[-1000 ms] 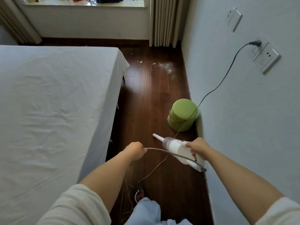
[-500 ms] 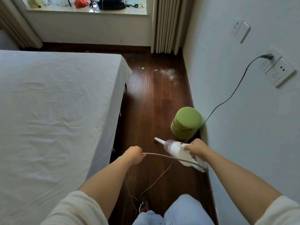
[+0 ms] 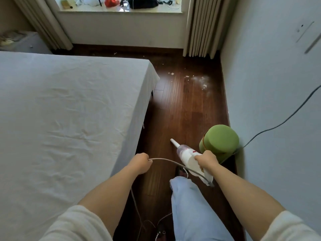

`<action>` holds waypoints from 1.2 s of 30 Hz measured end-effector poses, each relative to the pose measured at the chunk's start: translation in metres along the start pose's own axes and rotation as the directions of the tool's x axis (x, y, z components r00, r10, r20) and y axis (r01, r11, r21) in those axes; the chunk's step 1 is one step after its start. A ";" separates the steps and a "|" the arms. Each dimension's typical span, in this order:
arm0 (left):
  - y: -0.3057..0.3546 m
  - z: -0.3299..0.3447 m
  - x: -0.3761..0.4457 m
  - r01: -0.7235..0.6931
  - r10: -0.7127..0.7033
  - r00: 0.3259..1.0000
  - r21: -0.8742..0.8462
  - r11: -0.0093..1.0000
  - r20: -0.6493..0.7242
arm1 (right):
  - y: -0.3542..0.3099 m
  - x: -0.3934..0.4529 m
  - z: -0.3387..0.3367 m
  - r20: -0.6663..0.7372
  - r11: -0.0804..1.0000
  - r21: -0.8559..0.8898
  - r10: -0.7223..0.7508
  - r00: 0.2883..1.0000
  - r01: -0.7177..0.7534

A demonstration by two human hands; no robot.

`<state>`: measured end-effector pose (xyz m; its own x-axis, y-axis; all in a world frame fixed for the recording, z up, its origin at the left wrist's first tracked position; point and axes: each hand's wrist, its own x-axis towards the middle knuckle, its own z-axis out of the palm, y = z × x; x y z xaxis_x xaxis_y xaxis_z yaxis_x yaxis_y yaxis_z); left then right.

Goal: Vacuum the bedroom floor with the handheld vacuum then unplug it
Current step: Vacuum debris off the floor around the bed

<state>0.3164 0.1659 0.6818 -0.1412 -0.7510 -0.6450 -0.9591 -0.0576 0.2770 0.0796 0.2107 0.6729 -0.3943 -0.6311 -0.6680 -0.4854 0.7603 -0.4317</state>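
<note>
Grey cord (image 3: pixel 166 160), gripped in the left hand (image 3: pixel 141 162), may snag the green stool (image 3: pixel 219 140); right hand (image 3: pixel 206 159) fingers clasp the vacuum (image 3: pixel 186 153).

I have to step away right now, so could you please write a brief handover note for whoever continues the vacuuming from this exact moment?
Right hand: closed around the handheld vacuum, nozzle pointing forward and down at the floor.
Left hand: closed on the cord, holding its slack off to the side.
The cord also trails behind the green stool and up the right wall; the socket is out of view.
Done: vacuum in hand; no cleaned patch can be confirmed.
Left: white crumbs and dust lie ahead near the curtain; vacuum them and the remaining floor, then unplug.
</note>
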 end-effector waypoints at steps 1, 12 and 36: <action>0.007 -0.010 0.016 0.008 -0.008 1.000 -0.001 1.000 -0.013 | -0.011 0.019 -0.008 -0.006 1.000 0.024 0.003 1.000 -0.003; 0.136 -0.109 0.165 -0.053 0.055 0.998 0.057 0.997 -0.034 | -0.077 0.170 -0.122 0.009 0.922 0.331 0.210 0.978 -0.201; 0.195 -0.244 0.340 -0.279 0.270 0.960 0.165 0.946 0.076 | -0.186 0.271 -0.197 -0.053 0.821 0.487 0.367 0.929 -0.296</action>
<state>0.1414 -0.2608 0.6900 -0.4133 -0.6862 -0.5986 -0.9083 0.2636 0.3249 -0.0907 -0.1327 0.6915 -0.5854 -0.3155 -0.7468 0.0986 0.8866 -0.4519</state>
